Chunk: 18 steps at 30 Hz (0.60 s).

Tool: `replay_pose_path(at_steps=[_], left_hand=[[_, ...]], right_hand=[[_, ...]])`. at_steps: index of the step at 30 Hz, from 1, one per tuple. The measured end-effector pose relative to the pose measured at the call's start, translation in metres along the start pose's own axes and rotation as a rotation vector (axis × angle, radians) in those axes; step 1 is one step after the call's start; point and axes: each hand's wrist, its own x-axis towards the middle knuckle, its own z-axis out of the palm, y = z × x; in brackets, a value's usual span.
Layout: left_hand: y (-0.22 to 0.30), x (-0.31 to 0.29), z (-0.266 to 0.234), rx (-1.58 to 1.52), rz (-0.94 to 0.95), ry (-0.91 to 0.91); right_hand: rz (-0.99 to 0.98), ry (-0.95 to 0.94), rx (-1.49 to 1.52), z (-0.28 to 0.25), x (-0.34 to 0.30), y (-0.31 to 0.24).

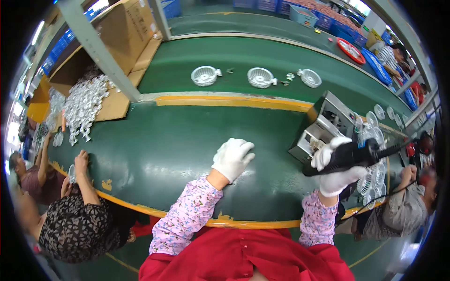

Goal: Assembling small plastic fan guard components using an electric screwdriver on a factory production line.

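Observation:
My right hand [335, 175], in a white glove, is wrapped round a black electric screwdriver [347, 158] with a dark cord. The tool's left end lies close to the front of a metal box-shaped fixture [313, 138] on the green bench. My left hand [233, 158], also gloved in white, is low over the middle of the bench with its fingers curled in. Its palm side is hidden, so whatever it may hold does not show. Clear round ribbed parts [371, 175] are stacked to the right of the screwdriver.
Beyond the bench's yellow edge, a green conveyor belt [159, 75] carries several round ribbed white housings [205, 76] and small metal pieces. A cardboard box [126, 33] and a heap of small silvery parts [86, 100] are at left. Other people sit at both sides.

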Motion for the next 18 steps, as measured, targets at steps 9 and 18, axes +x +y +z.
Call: replay_pose_path(at_steps=[9,18], left_hand=[[-0.001,-0.001,0.006,0.008,-0.071,-0.092],[-0.001,0.000,0.001,0.000,-0.099,-0.132]], right_hand=[[0.037,-0.066,0.060,0.022,-0.030,0.018],[0.048,-0.066,0.058,0.031,-0.032,0.023]])
